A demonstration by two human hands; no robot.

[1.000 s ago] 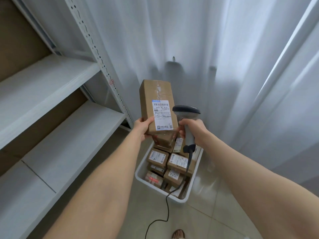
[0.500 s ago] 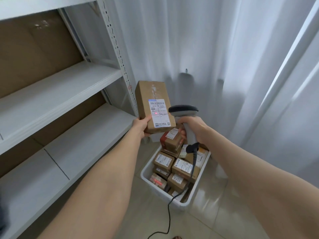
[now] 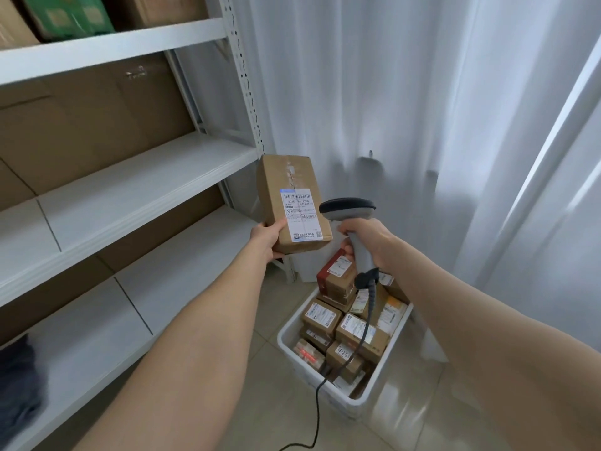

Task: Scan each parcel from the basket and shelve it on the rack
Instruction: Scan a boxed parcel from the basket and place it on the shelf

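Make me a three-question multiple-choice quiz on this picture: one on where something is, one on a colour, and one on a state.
1. Where does the basket stand?
A on the floor beside the rack; B on a rack shelf; C on a table.
2. What colour is the scanner handle?
A red; B grey; C green.
3. What is the left hand doing?
A hanging empty; B pressing a shelf; C holding a parcel upright.

Answers:
1 A, floor tiles show around the basket.
2 B, the grey handle sticks out of the right hand.
3 C, it grips the parcel's lower end, with the label facing the camera.
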